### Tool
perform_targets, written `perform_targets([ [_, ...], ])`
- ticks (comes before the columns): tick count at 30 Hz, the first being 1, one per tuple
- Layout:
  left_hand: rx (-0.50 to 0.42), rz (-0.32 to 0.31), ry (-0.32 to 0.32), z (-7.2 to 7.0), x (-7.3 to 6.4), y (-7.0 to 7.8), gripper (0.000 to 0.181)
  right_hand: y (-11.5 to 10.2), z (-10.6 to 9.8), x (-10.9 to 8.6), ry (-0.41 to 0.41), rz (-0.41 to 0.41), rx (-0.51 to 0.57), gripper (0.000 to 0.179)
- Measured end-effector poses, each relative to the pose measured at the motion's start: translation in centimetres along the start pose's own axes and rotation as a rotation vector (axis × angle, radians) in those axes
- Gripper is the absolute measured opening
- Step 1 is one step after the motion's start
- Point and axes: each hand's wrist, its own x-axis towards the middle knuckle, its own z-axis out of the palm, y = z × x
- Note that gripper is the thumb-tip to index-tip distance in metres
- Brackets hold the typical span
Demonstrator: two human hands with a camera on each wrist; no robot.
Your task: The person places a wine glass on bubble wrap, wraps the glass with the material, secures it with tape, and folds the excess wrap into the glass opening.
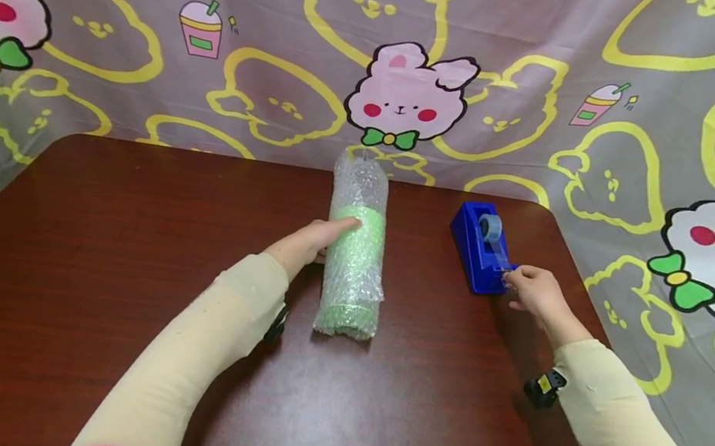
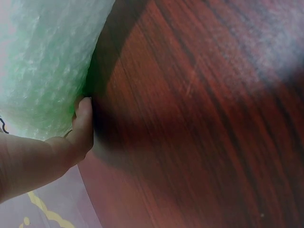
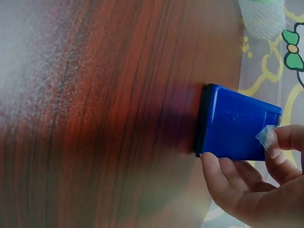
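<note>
"Since the cylinder swathed in clear bubble wrap, pale green showing through it (image 1: 357,262), is the main item, where is it?"

"It lies lengthwise on the dark red-brown, wood-grained worktop (image 1: 71,302), near the middle from side to side. Its far end shows against the grey cloth backdrop printed with yellow outlines and rabbit faces (image 1: 277,23)."

"Condition of the left grip?"

"The bare left hand (image 1: 316,240) is holding the cylinder from its left side. The thumb lies over the top; the fingers run down the flank. In the left wrist view, fingertips reach its lower edge, close to the worktop."

"And the right?"

"The bare right hand (image 1: 537,292) is pinching a small piece of clear tape (image 3: 267,137) between thumb and forefinger, at the near end of the blue tape dispenser (image 1: 464,241). The remaining fingers are beside the dispenser; whether they touch it, I cannot tell."

"Position of the dispenser?"

"On the worktop, to the right of the cylinder and apart from it. A small roll of tape (image 1: 489,229) sits in its top."

"Clothing?"

"Cream sleeves (image 1: 223,319) cover both forearms."
</note>
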Motion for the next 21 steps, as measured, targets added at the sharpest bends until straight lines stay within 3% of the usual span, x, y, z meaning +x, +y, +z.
perform_targets([
  [21,-0.028,-0.001,-0.015,-0.03,-0.60,0.07,0.076,0.26,0.01,-0.17,-0.021,-0.017,-0.024,0.031],
])
